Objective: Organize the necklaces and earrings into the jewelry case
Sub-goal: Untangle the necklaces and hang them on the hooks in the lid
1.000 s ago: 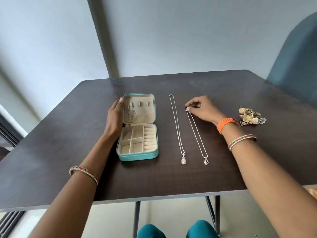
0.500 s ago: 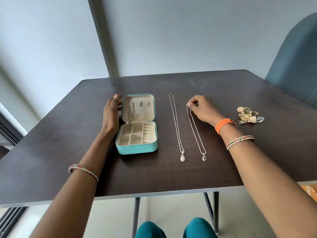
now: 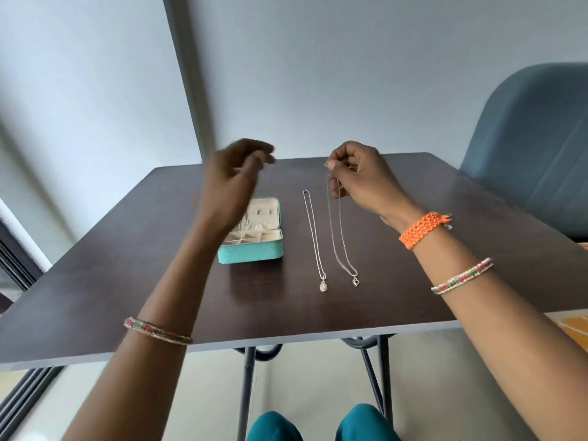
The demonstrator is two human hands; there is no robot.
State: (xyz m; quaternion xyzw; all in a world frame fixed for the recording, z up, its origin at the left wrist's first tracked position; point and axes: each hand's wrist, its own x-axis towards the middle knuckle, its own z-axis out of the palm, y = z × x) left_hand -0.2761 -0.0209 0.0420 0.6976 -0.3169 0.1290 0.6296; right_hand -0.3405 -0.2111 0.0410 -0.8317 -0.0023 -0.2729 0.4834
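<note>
Left hand (image 3: 234, 183) is up in the air, blurred, fingers loosely curled and gripping nothing. Under and just right of its wrist the teal jewelry case (image 3: 251, 238) sits open on the dark table (image 3: 127, 268), lid leaning back, cream compartments showing; what lies inside is too small to tell. Next, between the two hands, the oval-pendant necklace (image 3: 315, 240) lies flat and straight on the table, pendant toward the person. Just right of it, the heart-pendant necklace (image 3: 339, 237) hangs from the right hand (image 3: 359, 176), thumb and fingertips pinching its clasp end above the table, other fingers curled in. Whether the heart pendant touches the wood, I cannot tell. An orange woven band (image 3: 423, 230) wraps that wrist. Behind that arm stands a blue chair (image 3: 534, 148).
</note>
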